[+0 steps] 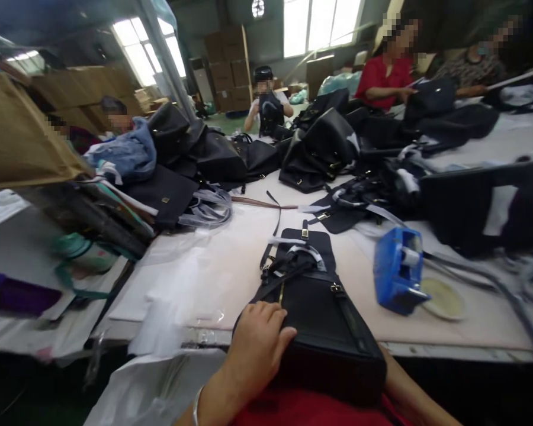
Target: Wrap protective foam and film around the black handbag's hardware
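Note:
A black handbag (324, 319) lies on the near edge of the white table (213, 272), its straps and flap stretched away from me. My left hand (255, 346) rests on the bag's left bottom corner with the fingers curled over the edge, gripping it. My right forearm runs under the bag's right side at the bottom of the view; the right hand itself is hidden behind the bag.
A blue tape dispenser (397, 269) and a small round dish (444, 299) sit right of the bag. Piles of black bags (320, 148) cover the far table. Clear plastic sheets (173, 284) lie at left. Other people sit across the table and at far right.

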`<act>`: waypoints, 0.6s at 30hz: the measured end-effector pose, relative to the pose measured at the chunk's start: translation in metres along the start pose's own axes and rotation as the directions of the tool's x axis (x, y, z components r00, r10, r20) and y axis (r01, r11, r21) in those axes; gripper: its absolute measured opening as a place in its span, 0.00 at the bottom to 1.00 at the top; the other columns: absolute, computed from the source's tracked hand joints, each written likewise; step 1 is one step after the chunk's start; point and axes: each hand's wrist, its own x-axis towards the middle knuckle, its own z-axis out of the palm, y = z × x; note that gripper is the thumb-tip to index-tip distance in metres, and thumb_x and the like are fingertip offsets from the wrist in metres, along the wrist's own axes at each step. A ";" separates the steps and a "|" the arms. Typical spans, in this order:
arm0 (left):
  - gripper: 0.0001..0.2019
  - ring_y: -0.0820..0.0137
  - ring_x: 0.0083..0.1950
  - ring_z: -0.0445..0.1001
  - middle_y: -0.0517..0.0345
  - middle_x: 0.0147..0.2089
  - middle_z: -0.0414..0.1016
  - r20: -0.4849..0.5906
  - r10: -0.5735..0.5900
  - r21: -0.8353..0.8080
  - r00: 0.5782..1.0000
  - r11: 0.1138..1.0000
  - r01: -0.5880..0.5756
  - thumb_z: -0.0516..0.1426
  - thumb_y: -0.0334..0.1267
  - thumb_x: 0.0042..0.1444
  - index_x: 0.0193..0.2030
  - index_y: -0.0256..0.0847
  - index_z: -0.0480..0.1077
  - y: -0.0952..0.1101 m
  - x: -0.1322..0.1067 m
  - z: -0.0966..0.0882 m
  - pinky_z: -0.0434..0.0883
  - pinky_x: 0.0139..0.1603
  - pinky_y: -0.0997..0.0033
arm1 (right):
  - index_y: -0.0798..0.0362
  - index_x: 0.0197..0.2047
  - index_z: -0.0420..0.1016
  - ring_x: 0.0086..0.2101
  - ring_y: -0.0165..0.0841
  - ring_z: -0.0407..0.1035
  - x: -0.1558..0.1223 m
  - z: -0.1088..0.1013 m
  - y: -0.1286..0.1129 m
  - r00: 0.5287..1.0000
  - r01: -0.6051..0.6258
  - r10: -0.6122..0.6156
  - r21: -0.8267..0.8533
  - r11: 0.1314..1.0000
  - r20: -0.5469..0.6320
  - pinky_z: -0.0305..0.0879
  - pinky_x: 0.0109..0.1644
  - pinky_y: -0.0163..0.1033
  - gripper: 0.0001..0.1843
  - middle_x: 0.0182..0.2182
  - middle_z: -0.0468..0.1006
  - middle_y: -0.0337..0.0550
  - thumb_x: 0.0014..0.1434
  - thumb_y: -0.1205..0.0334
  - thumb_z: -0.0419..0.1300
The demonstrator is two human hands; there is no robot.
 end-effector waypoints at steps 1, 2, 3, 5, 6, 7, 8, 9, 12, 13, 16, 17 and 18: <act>0.13 0.62 0.56 0.66 0.53 0.55 0.70 -0.023 0.012 -0.033 1.000 0.999 -0.013 0.48 0.39 0.65 0.54 0.44 0.67 -0.005 -0.002 0.001 0.64 0.57 0.55 | 0.58 0.46 0.78 0.50 0.48 0.69 0.002 -0.001 0.001 1.000 0.020 -0.020 -0.014 1.000 -0.003 0.62 0.58 0.51 0.27 0.47 0.77 0.53 0.47 0.48 0.62; 0.15 0.63 0.59 0.64 0.52 0.58 0.67 -0.067 0.002 -0.059 0.998 0.998 -0.006 0.48 0.38 0.65 0.56 0.45 0.65 -0.010 -0.004 0.002 0.62 0.60 0.55 | 0.58 0.47 0.78 0.51 0.49 0.69 0.004 0.000 0.002 0.999 0.049 -0.049 -0.043 0.998 -0.007 0.61 0.59 0.52 0.28 0.48 0.76 0.53 0.47 0.48 0.61; 0.16 0.63 0.62 0.61 0.52 0.62 0.64 -0.124 -0.035 -0.077 0.992 0.997 0.026 0.47 0.37 0.65 0.59 0.44 0.63 -0.016 -0.006 0.003 0.60 0.63 0.56 | 0.57 0.47 0.78 0.51 0.50 0.68 0.007 0.000 0.003 0.997 0.082 -0.083 -0.086 0.993 -0.007 0.60 0.59 0.53 0.28 0.48 0.76 0.53 0.47 0.47 0.61; 0.20 0.63 0.68 0.54 0.50 0.67 0.57 -0.213 -0.181 -0.129 0.960 0.979 0.156 0.48 0.39 0.65 0.63 0.42 0.57 -0.027 -0.010 0.007 0.53 0.68 0.55 | 0.55 0.45 0.79 0.52 0.51 0.67 0.013 -0.001 0.004 0.988 0.155 -0.155 -0.177 0.972 0.014 0.59 0.60 0.54 0.27 0.49 0.76 0.52 0.47 0.47 0.60; 0.22 0.62 0.69 0.52 0.49 0.68 0.55 -0.206 -0.274 -0.184 0.939 0.954 0.238 0.48 0.41 0.65 0.64 0.41 0.56 -0.032 -0.012 0.009 0.52 0.69 0.54 | 0.55 0.44 0.79 0.53 0.51 0.67 0.016 -0.002 0.005 0.981 0.193 -0.188 -0.213 0.958 0.041 0.59 0.60 0.54 0.26 0.49 0.76 0.52 0.47 0.46 0.60; 0.23 0.62 0.69 0.53 0.49 0.68 0.55 -0.154 -0.358 -0.263 0.921 0.913 0.311 0.48 0.44 0.64 0.64 0.40 0.54 -0.036 -0.014 0.012 0.52 0.69 0.54 | 0.55 0.44 0.79 0.52 0.51 0.67 0.018 -0.005 0.007 0.974 0.228 -0.218 -0.242 0.943 0.068 0.60 0.60 0.53 0.26 0.49 0.76 0.51 0.48 0.46 0.59; 0.25 0.62 0.68 0.55 0.48 0.67 0.57 -0.069 -0.419 -0.350 0.905 0.860 0.371 0.47 0.46 0.64 0.65 0.40 0.54 -0.038 -0.016 0.015 0.54 0.68 0.54 | 0.54 0.43 0.79 0.51 0.50 0.68 0.020 -0.009 0.008 0.966 0.257 -0.242 -0.269 0.928 0.089 0.61 0.59 0.52 0.25 0.48 0.76 0.51 0.48 0.45 0.59; 0.26 0.62 0.67 0.57 0.49 0.67 0.58 0.026 -0.456 -0.424 0.890 0.801 0.423 0.47 0.48 0.64 0.65 0.40 0.53 -0.038 -0.019 0.018 0.56 0.67 0.55 | 0.55 0.42 0.79 0.50 0.49 0.69 0.021 -0.014 0.010 0.961 0.276 -0.259 -0.296 0.914 0.097 0.62 0.59 0.52 0.25 0.47 0.77 0.51 0.49 0.45 0.58; 0.27 0.64 0.65 0.62 0.52 0.65 0.62 0.205 -0.448 -0.509 0.870 0.711 0.486 0.48 0.52 0.63 0.65 0.43 0.53 -0.032 -0.028 0.025 0.60 0.64 0.60 | 0.53 0.39 0.78 0.44 0.47 0.72 0.022 -0.032 0.010 0.960 0.280 -0.264 -0.405 0.870 0.095 0.67 0.53 0.49 0.21 0.43 0.79 0.49 0.51 0.47 0.55; 0.27 0.64 0.63 0.63 0.53 0.64 0.64 0.221 -0.440 -0.498 0.870 0.717 0.489 0.49 0.52 0.62 0.65 0.44 0.53 -0.030 -0.031 0.026 0.61 0.62 0.62 | 0.52 0.38 0.78 0.44 0.47 0.72 0.022 -0.038 0.008 0.962 0.273 -0.254 -0.458 0.846 0.105 0.68 0.51 0.48 0.20 0.43 0.79 0.49 0.52 0.48 0.55; 0.20 0.63 0.54 0.72 0.54 0.54 0.74 0.271 -0.424 -0.392 0.864 0.771 0.501 0.47 0.50 0.63 0.57 0.44 0.62 -0.031 -0.034 0.023 0.66 0.53 0.66 | 0.50 0.35 0.74 0.41 0.47 0.73 0.022 -0.055 -0.007 0.971 0.235 -0.196 -0.665 0.709 0.134 0.69 0.44 0.46 0.14 0.37 0.80 0.47 0.55 0.51 0.53; 0.18 0.62 0.51 0.74 0.54 0.49 0.76 0.287 -0.420 -0.342 0.861 0.794 0.502 0.45 0.50 0.64 0.53 0.44 0.65 -0.033 -0.034 0.020 0.67 0.49 0.67 | 0.50 0.35 0.73 0.38 0.46 0.73 0.023 -0.058 -0.016 0.973 0.219 -0.196 -0.734 0.643 0.119 0.69 0.41 0.45 0.14 0.34 0.79 0.47 0.57 0.51 0.52; 0.17 0.62 0.48 0.75 0.54 0.45 0.77 0.299 -0.413 -0.295 0.860 0.817 0.495 0.44 0.49 0.65 0.49 0.43 0.67 -0.037 -0.032 0.015 0.67 0.46 0.68 | 0.50 0.36 0.72 0.35 0.44 0.73 0.025 -0.060 -0.026 0.972 0.202 -0.217 -0.789 0.580 0.089 0.68 0.38 0.44 0.15 0.31 0.79 0.46 0.58 0.50 0.51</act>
